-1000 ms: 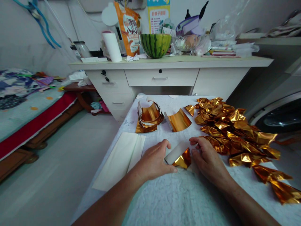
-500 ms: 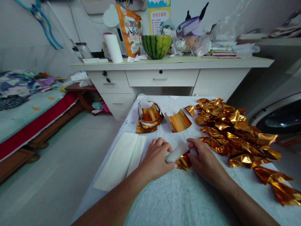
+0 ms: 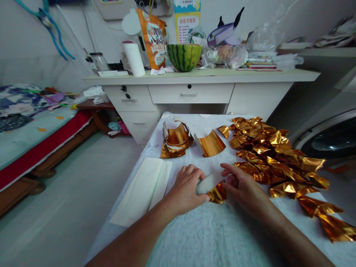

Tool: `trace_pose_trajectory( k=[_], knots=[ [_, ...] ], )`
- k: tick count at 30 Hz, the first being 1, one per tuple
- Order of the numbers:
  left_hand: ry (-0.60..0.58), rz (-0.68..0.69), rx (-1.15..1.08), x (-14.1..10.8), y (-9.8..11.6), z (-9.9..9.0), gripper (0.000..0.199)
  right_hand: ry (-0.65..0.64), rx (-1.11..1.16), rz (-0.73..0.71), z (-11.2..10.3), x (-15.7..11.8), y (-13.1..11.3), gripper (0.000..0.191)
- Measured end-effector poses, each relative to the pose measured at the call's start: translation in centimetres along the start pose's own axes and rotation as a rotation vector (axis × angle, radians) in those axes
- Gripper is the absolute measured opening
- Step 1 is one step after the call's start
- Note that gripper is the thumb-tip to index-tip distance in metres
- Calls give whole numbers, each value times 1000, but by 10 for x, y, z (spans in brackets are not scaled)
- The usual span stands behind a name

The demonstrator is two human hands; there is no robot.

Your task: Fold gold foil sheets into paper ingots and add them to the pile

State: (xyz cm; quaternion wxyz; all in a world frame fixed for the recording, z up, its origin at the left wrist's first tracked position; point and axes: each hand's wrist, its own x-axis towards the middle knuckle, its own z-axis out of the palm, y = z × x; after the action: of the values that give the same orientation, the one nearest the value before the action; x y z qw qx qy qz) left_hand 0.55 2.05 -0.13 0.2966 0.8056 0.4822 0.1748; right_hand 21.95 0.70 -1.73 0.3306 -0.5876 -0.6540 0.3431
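A small gold foil paper (image 3: 217, 193) lies between my hands, its white back rolled over toward the top and gold showing at the lower right. My left hand (image 3: 187, 190) is closed around its left end, thumb low and fingers curled above. At the right end, my right hand (image 3: 241, 186) pinches the edge with thumb and fingers. Beyond them lie a curved gold foil sheet (image 3: 211, 144) and a curled stack of gold foil sheets (image 3: 178, 136). Folded gold foil pieces (image 3: 264, 148) are heaped on the right.
Folded white paper (image 3: 139, 191) lies left of my hands on the cloth-covered table (image 3: 191, 237). Behind stands a white desk (image 3: 191, 92) with a watermelon half (image 3: 184, 57), a paper roll (image 3: 134, 59) and an orange snack bag (image 3: 152, 39). A washing machine (image 3: 328, 129) stands right.
My right fingers have shifted slightly at the paper's right edge, and a little more gold shows beneath the white roll. The left hand keeps its hold. The view has tilted slightly.
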Motion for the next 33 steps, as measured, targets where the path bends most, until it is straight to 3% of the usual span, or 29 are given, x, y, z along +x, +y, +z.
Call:
trace_pose_trajectory(
  k=[4, 9, 14, 18, 20, 23, 27, 33],
  knots=[
    [4, 8, -11, 0, 3, -1, 31, 95, -244, -124, -2, 1, 1, 44],
    [-40, 49, -97, -1, 6, -2, 29, 34, -245, -77, -2, -1, -4, 54],
    [-78, 61, -175, -1, 8, -3, 35, -97, 59, -1, -6, -2, -12, 52],
    [-37, 11, -261, 0, 7, -4, 48, -141, 364, 36, -9, 0, -14, 31],
    [4, -18, -360, 1, 5, -3, 45, -146, 456, 74, -10, 1, -15, 27],
    [46, -91, -655, 5, 2, 0, 36, -81, 520, 121, -10, 2, -16, 34],
    [93, -174, -1022, 8, 0, 1, 39, -15, 573, 177, -5, 0, -18, 40],
    [98, -192, -1018, 10, 2, 1, 20, -97, 668, 247, 4, -4, -19, 42]
  ],
)
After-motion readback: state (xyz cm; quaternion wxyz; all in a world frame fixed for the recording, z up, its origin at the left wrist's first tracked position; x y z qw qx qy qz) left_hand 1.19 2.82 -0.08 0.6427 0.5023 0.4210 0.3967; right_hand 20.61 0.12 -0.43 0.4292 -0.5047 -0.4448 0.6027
